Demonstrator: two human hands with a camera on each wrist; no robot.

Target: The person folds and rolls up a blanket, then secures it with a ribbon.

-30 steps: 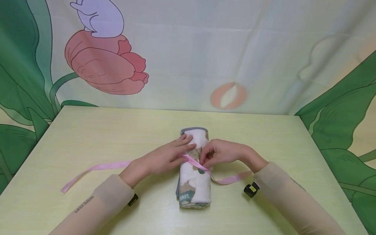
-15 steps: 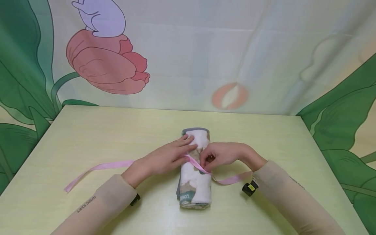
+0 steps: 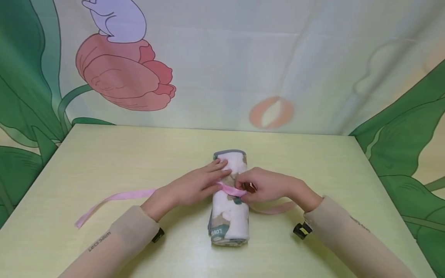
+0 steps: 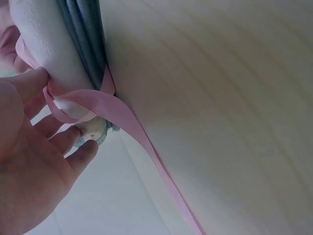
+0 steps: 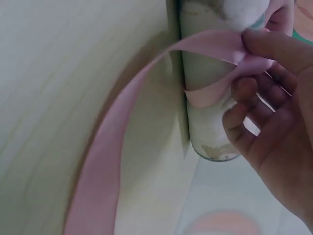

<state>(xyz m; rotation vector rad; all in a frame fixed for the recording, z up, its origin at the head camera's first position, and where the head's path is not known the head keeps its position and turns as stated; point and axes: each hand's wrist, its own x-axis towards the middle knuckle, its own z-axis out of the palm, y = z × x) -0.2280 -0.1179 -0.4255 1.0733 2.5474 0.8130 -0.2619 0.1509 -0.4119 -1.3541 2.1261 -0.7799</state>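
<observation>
A rolled towel (image 3: 231, 227), white with brown and green print and grey edging, lies lengthwise mid-table. Pink ribbon (image 3: 230, 189) goes round its middle and crosses on top. My left hand (image 3: 191, 187) rests on the towel's left side, fingers stretched over it and the thumb at the ribbon. From the right, my right hand (image 3: 269, 186) pinches the ribbon between thumb and curled fingers; the right wrist view shows the thumb (image 5: 274, 46) on the crossing strands. One ribbon tail (image 4: 146, 142) runs out past my left hand, the other (image 5: 100, 171) out to the right.
The pale wooden table (image 3: 139, 150) extends around the towel. Behind it hangs a printed curtain (image 3: 208, 77) with flowers and leaves. A small black wrist device (image 3: 302, 230) sits under the right sleeve, another (image 3: 158, 234) under the left.
My right hand has shifted slightly right and drawn the ribbon with it, so the strand on top lies flatter across the towel. The left hand stays in place.
</observation>
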